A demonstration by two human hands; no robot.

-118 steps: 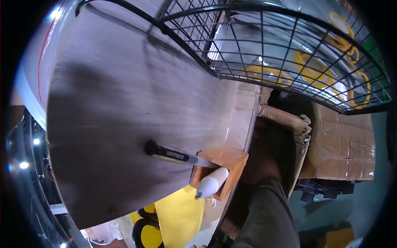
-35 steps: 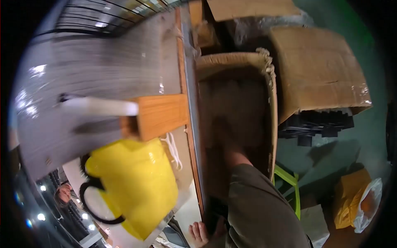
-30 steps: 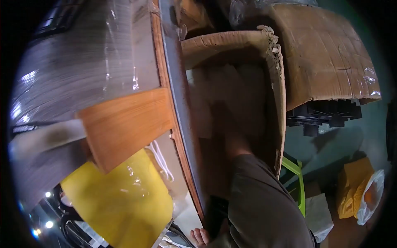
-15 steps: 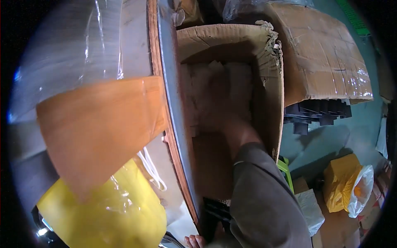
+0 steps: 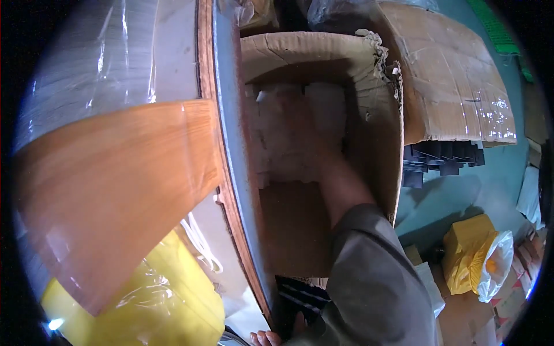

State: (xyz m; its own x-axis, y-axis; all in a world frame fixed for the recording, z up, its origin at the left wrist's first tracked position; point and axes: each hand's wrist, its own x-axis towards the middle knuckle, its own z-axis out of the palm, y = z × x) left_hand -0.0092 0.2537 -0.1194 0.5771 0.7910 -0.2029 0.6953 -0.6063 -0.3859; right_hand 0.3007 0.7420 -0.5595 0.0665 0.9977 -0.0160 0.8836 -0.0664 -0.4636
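My right arm, in a grey sleeve, reaches down into a deep open cardboard box [image 5: 369, 109]. At the bottom my right hand [image 5: 291, 112] is over white, block-like packets [image 5: 326, 106]; shadow and blur hide its fingers, so whether it holds one cannot be told. The packets lie at the far part of the box floor, with bare brown cardboard nearer to me. Only the fingers of my left hand [image 5: 266, 338] show at the lower edge, curled over the edge of the table [image 5: 239, 259].
On the table lie an orange wood-grain sheet [image 5: 127, 161], a yellow plastic-wrapped bundle [image 5: 156, 300] and a white cord [image 5: 202, 245]. Right of the box stand another taped carton [image 5: 456, 69], dark flat pieces [image 5: 444, 158] and a yellow bag [image 5: 467, 254] on the green floor.
My right forearm and hand have shifted slightly within the box, which appears a little lighter inside. The view has moved a bit, so the table and sheet sit farther left.
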